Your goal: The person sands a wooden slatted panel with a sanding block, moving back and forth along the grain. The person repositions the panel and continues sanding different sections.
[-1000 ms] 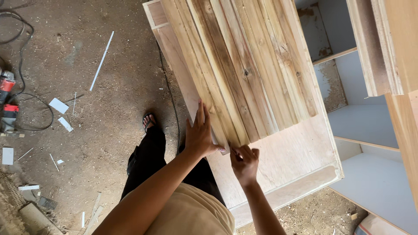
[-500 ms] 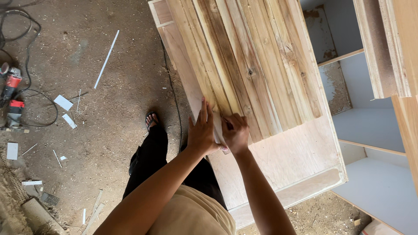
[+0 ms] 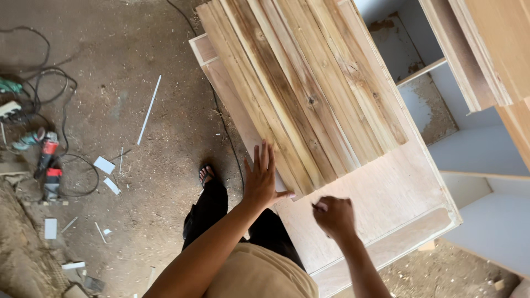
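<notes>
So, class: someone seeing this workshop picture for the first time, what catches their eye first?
The stack of wooden slats lying on the plywood cabinet dominates the centre. The left hand presses flat against its near edge, the right hand is closed just beside it. Power tools and cables lie on the sawdust floor at left.

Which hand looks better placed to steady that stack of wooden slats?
Left, probably. The left hand lies flat against the near corner of the wooden slats. The right hand is off the stack, closed over the plywood panel, seemingly pinching something small.
</notes>
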